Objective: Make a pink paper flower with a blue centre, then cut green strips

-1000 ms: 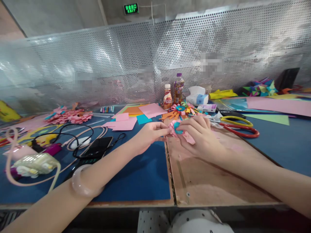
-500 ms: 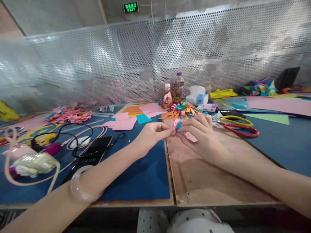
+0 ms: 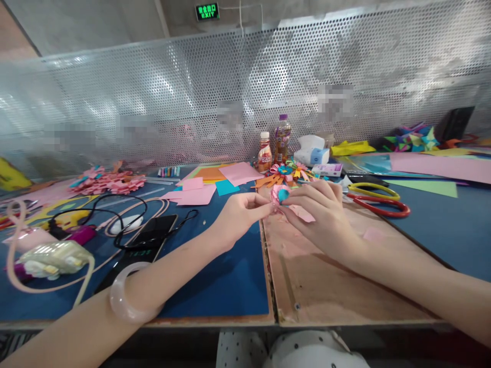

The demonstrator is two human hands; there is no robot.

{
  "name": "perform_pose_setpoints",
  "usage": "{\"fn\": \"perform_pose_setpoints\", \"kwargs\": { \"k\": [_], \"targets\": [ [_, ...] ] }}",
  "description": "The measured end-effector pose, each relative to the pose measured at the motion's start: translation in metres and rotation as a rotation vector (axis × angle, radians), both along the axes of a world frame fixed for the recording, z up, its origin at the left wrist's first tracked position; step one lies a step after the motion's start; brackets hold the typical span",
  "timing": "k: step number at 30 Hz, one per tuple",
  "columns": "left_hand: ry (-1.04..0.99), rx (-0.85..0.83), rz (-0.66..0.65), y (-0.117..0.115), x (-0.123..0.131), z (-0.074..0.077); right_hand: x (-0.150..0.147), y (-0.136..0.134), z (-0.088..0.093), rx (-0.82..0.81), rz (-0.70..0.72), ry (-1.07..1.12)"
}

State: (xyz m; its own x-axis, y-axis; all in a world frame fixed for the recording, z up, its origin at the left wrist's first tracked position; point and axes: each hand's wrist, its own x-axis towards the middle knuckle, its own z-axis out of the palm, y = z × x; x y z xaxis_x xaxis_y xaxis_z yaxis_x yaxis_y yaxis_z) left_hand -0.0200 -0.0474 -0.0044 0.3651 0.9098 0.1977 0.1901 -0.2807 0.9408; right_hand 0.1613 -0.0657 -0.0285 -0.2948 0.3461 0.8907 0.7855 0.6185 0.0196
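Observation:
Between my two hands, above the seam of the table, is a small pink paper flower point(image 3: 275, 193) with a blue centre. My left hand point(image 3: 245, 214) pinches its left lower edge between thumb and fingers. From the other side my right hand point(image 3: 320, 214) grips it, fingertips at the blue centre and thumb below. The fingers partly cover the flower. Finished paper flowers point(image 3: 283, 173) in pink, blue and orange lie just behind. To the right of my right hand rest scissors with red handles point(image 3: 383, 204) and a yellow-handled pair point(image 3: 378, 190).
Coloured paper sheets point(image 3: 197, 194) and a heap of pink paper pieces point(image 3: 111, 181) lie left. A black phone point(image 3: 155, 232), tangled cables and a power strip point(image 3: 53, 258) crowd the left side. Two bottles point(image 3: 264, 153) and a tissue pack point(image 3: 311, 152) stand by the perforated metal screen point(image 3: 192, 92).
The pink flower has turned so its round blue centre shows more openly. My right fingers have shifted slightly on it; my left hand stays nearly in place.

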Motion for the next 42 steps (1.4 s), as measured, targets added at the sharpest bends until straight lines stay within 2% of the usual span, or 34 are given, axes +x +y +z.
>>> {"fn": "perform_pose_setpoints", "kwargs": {
  "k": [12,22,33,42],
  "targets": [
    [-0.053,-0.022,-0.002,-0.0023,0.0014,-0.0015,0.0004,-0.0017,0.0016,-0.029,0.061,0.018],
    [-0.014,0.034,0.015,-0.0044,0.0021,0.0003,0.0005,-0.0009,0.0008,-0.013,0.062,0.013],
    [-0.005,0.014,0.031,-0.0066,0.0031,0.002,0.0001,-0.0009,-0.0012,-0.017,0.043,-0.009],
    [-0.01,0.003,0.015,-0.0058,0.0023,0.0009,0.0018,-0.0013,0.0019,-0.033,0.089,0.011]
  ]
}}
